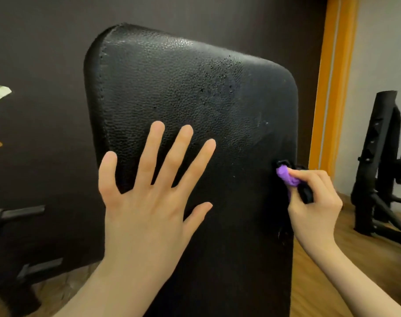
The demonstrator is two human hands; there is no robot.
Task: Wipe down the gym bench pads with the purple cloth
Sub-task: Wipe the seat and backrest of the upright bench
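Observation:
A black leather bench pad [195, 92] stands tilted up in front of me and fills the middle of the view. Dark wet droplets speckle its upper right part. My left hand [149, 197] lies flat on the pad with its fingers spread. My right hand [314, 202] is at the pad's right edge; its fingers grip a bunched purple cloth [286, 177] together with a black object whose shape I cannot make out. The cloth touches the pad's right edge.
A black weight rack [378, 161] stands on the wooden floor [332, 259] at the right. An orange door frame [332, 76] runs up behind the pad. Dark bars and a bench frame [18, 213] sit at the left before a dark wall.

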